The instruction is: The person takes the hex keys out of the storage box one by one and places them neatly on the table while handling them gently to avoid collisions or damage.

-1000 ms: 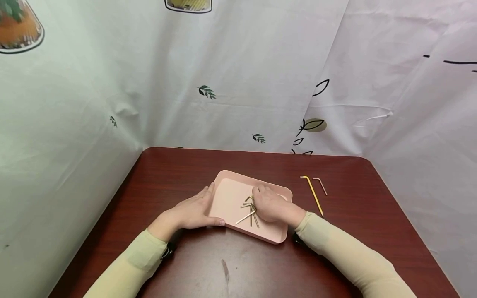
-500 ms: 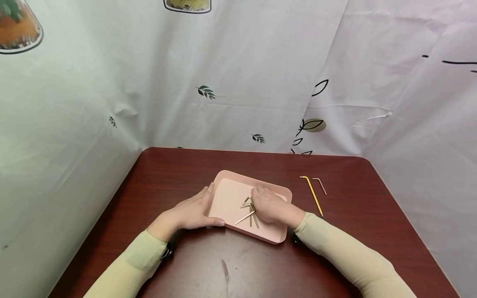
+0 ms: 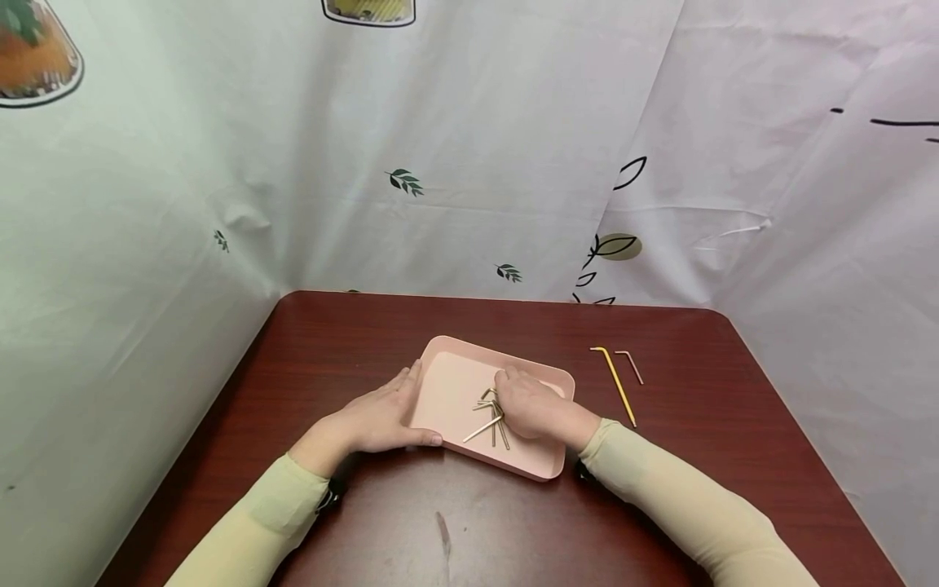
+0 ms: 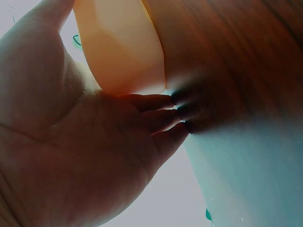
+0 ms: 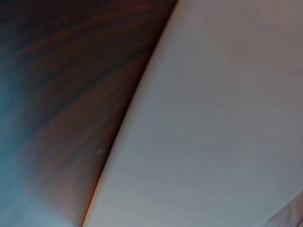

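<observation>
A shallow pink tray sits at an angle on the table. My left hand rests along its left side, fingers straight against the wall and thumb over the near rim. In the left wrist view the palm and fingers of that hand lie beside the tray wall. Inside the tray, my right hand is bent down at a cluster of brass-coloured hex keys. Several keys fan out from beside its fingers. The fingertips are hidden, so any grip is unseen. The tray wall fills much of the right wrist view.
Right of the tray, a long yellow hex key and a smaller pinkish hex key lie on the dark red-brown table. White patterned cloth hangs behind the table and along both sides.
</observation>
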The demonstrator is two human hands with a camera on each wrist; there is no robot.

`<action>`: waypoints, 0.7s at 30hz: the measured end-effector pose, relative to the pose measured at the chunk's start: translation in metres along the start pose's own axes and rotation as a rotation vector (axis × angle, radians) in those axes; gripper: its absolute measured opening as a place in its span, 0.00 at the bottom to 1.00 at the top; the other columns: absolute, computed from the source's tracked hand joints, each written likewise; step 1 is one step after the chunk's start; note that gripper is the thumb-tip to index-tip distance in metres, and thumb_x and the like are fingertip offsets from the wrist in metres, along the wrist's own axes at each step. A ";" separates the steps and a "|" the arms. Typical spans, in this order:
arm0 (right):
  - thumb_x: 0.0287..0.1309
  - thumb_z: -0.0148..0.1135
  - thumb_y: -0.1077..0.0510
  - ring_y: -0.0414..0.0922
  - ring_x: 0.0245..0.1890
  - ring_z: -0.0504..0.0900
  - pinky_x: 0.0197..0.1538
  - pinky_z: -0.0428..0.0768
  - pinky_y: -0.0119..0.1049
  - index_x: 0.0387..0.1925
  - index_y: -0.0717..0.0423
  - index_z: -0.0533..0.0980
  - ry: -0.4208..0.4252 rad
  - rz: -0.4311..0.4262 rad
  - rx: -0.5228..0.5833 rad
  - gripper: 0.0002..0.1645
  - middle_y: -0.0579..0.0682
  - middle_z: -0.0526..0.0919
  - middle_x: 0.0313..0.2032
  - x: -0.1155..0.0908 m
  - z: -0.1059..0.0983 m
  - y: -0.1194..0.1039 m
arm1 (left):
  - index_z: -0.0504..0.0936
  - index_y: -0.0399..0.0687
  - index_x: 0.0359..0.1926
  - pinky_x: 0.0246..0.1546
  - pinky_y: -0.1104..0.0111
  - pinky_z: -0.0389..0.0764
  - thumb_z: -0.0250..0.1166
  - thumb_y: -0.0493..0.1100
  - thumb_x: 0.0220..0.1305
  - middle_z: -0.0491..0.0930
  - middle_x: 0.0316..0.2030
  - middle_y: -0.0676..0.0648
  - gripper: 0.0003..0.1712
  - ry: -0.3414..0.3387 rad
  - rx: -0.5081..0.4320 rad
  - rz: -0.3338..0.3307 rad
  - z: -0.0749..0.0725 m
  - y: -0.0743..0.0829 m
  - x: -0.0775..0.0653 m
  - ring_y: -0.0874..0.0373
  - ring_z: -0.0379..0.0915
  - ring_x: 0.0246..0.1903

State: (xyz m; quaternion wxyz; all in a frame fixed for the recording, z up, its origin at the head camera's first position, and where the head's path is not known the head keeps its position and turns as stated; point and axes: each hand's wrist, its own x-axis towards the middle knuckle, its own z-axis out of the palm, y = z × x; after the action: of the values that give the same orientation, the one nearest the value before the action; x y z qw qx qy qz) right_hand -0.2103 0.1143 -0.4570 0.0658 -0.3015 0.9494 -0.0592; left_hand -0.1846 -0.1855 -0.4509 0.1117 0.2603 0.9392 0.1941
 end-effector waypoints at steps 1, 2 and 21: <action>0.69 0.59 0.71 0.54 0.44 0.80 0.52 0.83 0.51 0.45 0.63 0.71 -0.001 0.000 -0.001 0.07 0.59 0.74 0.42 0.000 0.000 0.000 | 0.42 0.25 0.87 0.79 0.42 0.65 0.70 0.80 0.65 0.47 0.86 0.26 0.80 0.001 -0.001 0.002 0.000 0.000 0.000 0.30 0.49 0.85; 0.69 0.59 0.71 0.54 0.43 0.80 0.52 0.83 0.51 0.45 0.64 0.71 0.001 -0.002 0.000 0.07 0.59 0.74 0.42 0.000 0.000 0.000 | 0.42 0.25 0.87 0.80 0.43 0.64 0.70 0.80 0.65 0.46 0.86 0.26 0.80 -0.002 0.003 0.000 0.000 0.000 0.000 0.31 0.49 0.85; 0.69 0.61 0.70 0.54 0.40 0.79 0.50 0.82 0.51 0.44 0.66 0.71 0.009 -0.022 -0.016 0.07 0.58 0.76 0.37 -0.001 -0.001 0.000 | 0.42 0.26 0.87 0.80 0.44 0.63 0.69 0.80 0.66 0.45 0.87 0.27 0.79 -0.014 0.007 -0.009 0.000 0.000 -0.001 0.32 0.48 0.85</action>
State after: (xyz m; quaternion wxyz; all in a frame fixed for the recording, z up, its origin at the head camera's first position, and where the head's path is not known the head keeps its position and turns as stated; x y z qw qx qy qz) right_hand -0.2096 0.1148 -0.4556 0.0584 -0.3120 0.9468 -0.0539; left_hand -0.1837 -0.1858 -0.4509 0.1184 0.2580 0.9401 0.1886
